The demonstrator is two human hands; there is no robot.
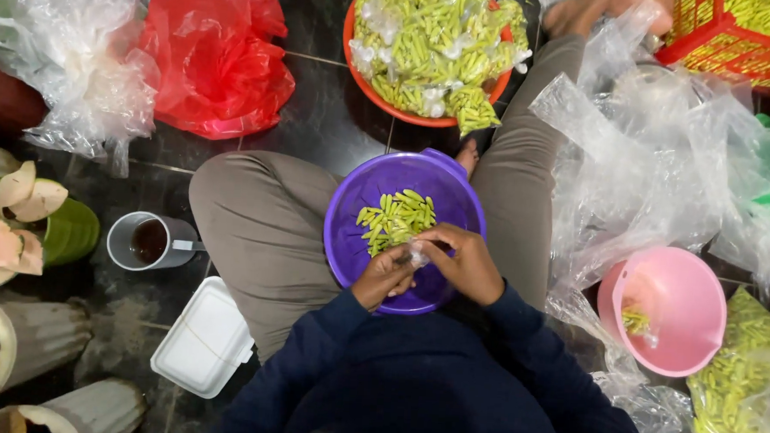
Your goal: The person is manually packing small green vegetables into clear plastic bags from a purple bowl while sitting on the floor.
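Head view looks straight down on a small clear plastic packet point(417, 256), pinched between both hands over the near side of a purple bowl point(350, 232) that rests in the seated person's lap. The left hand point(382, 277) closes its fingertips on the packet from the left, and the right hand point(468, 265) curls over it from the right, thumb and fingers pressed to the plastic; the two hands touch. Inside the bowl, just beyond the hands, lies a heap of short yellow-green snack sticks point(396, 219).

On the dark floor to the left of the lap stand a grey mug point(127, 242) of dark drink and, nearer, a closed white foam box point(204, 338). Further out, ahead of the knees, an orange bowl point(377, 104) is piled with filled packets point(436, 45). A red plastic bag point(214, 57) lies at the far left. To the right, loose clear plastic bags point(655, 168) spread beside a pink bowl point(676, 298) holding a few sticks.
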